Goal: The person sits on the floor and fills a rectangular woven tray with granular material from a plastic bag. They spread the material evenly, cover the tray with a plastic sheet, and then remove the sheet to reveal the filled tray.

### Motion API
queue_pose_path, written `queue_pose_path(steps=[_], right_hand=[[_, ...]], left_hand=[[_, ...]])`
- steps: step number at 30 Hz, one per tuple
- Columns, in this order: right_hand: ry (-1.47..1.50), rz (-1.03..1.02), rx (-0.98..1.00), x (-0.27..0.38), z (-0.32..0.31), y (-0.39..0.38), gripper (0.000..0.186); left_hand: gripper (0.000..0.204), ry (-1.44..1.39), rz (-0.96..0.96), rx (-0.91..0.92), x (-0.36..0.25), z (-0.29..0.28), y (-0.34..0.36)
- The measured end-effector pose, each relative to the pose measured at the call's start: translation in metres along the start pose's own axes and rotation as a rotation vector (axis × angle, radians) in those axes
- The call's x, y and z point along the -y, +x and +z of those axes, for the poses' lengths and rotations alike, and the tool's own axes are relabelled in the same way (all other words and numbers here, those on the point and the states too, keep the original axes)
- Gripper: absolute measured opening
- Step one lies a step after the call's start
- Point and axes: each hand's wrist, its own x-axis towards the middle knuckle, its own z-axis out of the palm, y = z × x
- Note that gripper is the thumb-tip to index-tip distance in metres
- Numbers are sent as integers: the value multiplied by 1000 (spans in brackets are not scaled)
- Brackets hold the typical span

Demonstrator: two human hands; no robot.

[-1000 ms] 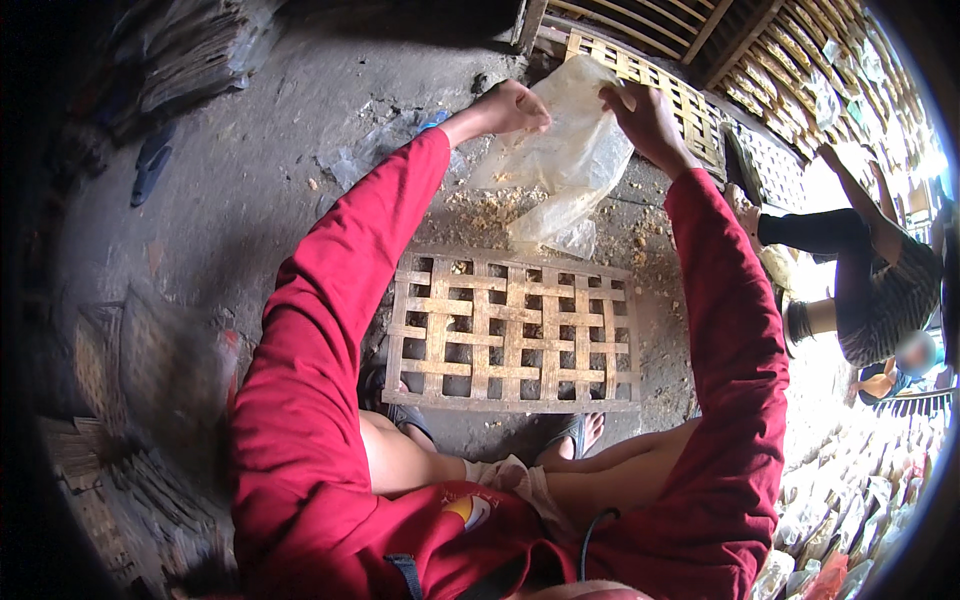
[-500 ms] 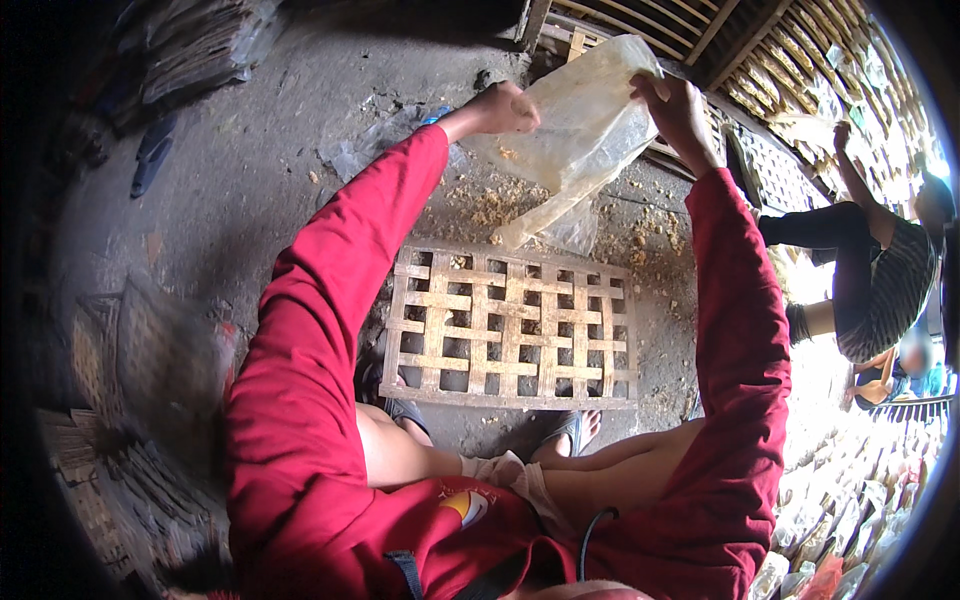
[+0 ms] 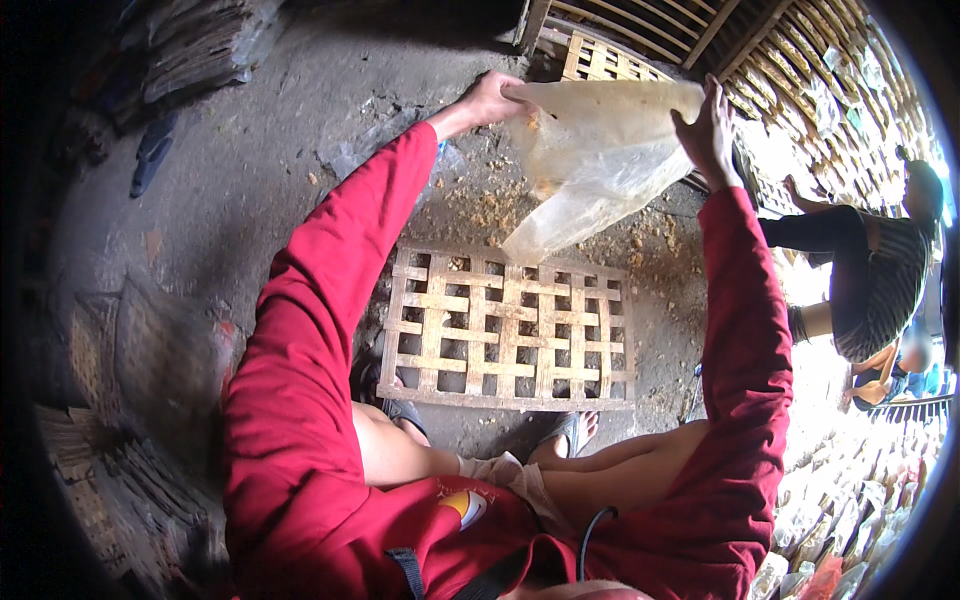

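Holding: the plastic sheet (image 3: 610, 125), cloudy and see-through, spread between both hands in the head view.
Left hand (image 3: 488, 100): closed on the upper left corner of the sheet, fingers curled in.
Right hand (image 3: 711, 138): gripping the upper right edge of the sheet, thumb toward the near side; the rest of the finger contact cannot be made out.
Sheet position: raised in front of the person, upper edge drawn nearly straight; lower part narrows to a tip toward the rack. Whether the tip touches the rack cannot be told.
Sheet surface: cloudy, with brownish patches near the left side.
Woven rack (image 3: 515, 313): pale flat strips crossed in a frame, lying between the person's feet and the sheet.
Crumbs (image 3: 492, 212): yellowish-brown, scattered on the floor (image 3: 240, 190) beyond the rack and to its right.
Sleeves (image 3: 320, 300): red, both arms reaching forward.
Feet: in sandals (image 3: 568, 435), at the near edge of the rack.
Second rack (image 3: 598, 58): behind the sheet, partly covered by it.
Slatted shelf (image 3: 660, 30): upper right, beyond the second rack.
Co-worker (image 3: 885, 280): far right, striped top, dark leg covering.
Loose slipper (image 3: 152, 152): dark blue, on the floor, far left.
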Motion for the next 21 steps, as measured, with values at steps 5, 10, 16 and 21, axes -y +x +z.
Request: queue_pose_path(steps=[5, 10, 16, 21], right_hand=[[83, -417, 148, 87, -3, -30, 52], [346, -332, 288, 90, 13, -22, 17], [397, -328, 233, 98, 13, -10, 12], [423, -233, 188, 80, 9, -7, 12]], left_hand=[[26, -55, 180, 79, -32, 20, 16], [24, 10, 184, -1, -60, 43, 11], [22, -397, 67, 105, 14, 31, 19], [42, 77, -90, 192, 29, 19, 6]])
